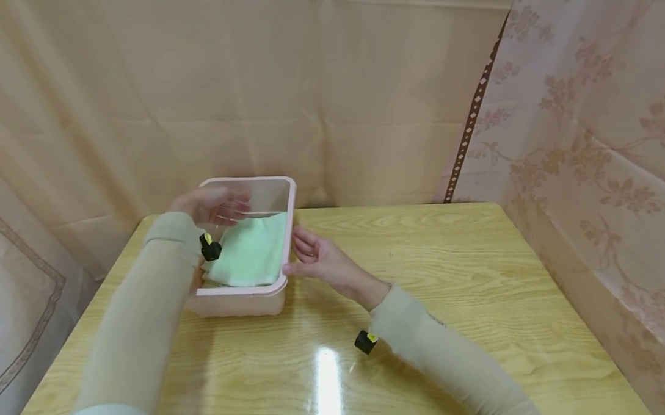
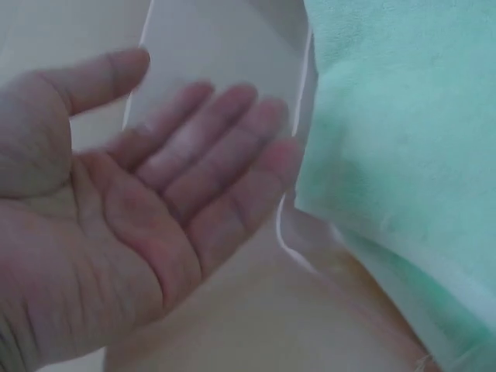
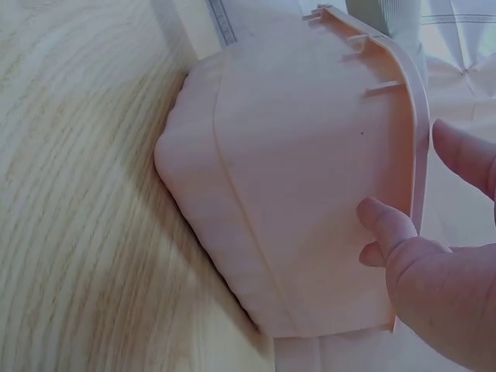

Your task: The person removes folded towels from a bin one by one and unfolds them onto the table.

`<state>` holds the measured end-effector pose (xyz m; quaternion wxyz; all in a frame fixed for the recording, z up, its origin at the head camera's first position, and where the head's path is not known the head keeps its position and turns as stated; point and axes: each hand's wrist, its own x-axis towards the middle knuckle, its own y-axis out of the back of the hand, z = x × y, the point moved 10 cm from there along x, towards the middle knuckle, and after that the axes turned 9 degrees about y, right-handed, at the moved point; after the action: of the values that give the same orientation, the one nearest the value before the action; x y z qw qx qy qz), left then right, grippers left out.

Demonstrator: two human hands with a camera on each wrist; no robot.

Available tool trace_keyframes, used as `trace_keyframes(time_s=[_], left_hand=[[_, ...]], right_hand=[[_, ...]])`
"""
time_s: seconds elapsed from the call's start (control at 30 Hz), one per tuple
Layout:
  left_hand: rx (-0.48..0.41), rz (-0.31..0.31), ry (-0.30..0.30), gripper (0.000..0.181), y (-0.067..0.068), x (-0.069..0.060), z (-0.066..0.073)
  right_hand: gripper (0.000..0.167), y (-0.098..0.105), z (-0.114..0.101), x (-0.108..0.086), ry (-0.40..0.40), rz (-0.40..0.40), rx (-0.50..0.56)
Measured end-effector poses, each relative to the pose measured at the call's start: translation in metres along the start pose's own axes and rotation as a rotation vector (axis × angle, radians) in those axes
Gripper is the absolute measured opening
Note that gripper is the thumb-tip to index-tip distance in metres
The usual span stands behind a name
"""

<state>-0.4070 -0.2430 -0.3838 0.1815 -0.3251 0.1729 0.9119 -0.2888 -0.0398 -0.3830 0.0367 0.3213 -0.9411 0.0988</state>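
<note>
Pink bin, long axis running away, holds green cloth just right of nearer left hand, fingers extended, empty; right hand relaxed, empty, beside rim.

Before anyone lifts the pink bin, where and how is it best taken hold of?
Probably by the right rim of the pink bin, coming from its right and hooking under from outside. The bin stands upright, its rim juts out past the outer wall, and the green cloth lies inside, not over that edge.
</note>
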Motion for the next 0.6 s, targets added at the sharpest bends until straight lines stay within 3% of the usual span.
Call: trace_keyframes(time_s=[0.13,0.3,0.6], left_hand=[[-0.116,0.068,0.073,0.044,0.008,0.005,-0.012],[-0.231,0.124,0.093,0.034,0.013,0.009,-0.018],[-0.308,0.127,0.101,0.024,0.016,0.020,-0.027]], right_hand=[[0.086,-0.002,0.003,0.001,-0.005,0.004,0.034],[0.084,-0.006,0.005,0.003,-0.018,0.011,0.093],[0.086,-0.009,0.012,0.004,-0.085,0.051,0.158]])
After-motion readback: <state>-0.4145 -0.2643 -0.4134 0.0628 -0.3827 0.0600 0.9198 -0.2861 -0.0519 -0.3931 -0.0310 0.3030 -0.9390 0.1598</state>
